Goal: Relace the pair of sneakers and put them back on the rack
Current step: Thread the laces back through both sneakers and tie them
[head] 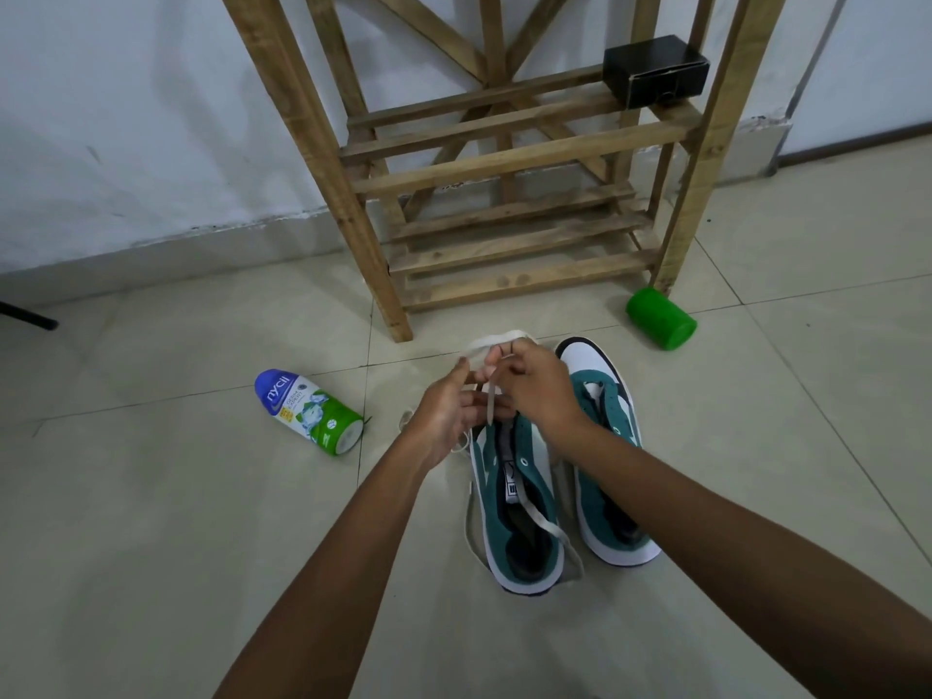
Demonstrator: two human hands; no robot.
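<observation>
Two bare forearms reach in from the bottom edge and meet over the front of the left sneaker [519, 502], a teal and white shoe that stands on the pale tiled floor [151, 522] with its heel toward the camera. Beside it, touching or nearly so, stands the right sneaker [605, 446], the same colours, with a white toe cap edged in black; no lace is visible in its eyelets. Both hands work the off-white lace [491, 396]: the left hand [446, 413] has its fingers curled loosely around a strand near the shoe's toe end, and the right hand [539, 385] pinches the lace between thumb and fingertips, with a loop rising above the knuckles. A loose length of the lace trails back across the shoe's opening and over its heel. Left of the shoes a blue, white and green powder bottle [310, 411] lies on its side. Just beyond the hands stands the wooden rack [504, 158], its slatted shelves holding no shoes; a small black box [655, 70] sits on the right end of an upper shelf. A green cup [660, 320] lies tipped over by the rack's right front leg.
</observation>
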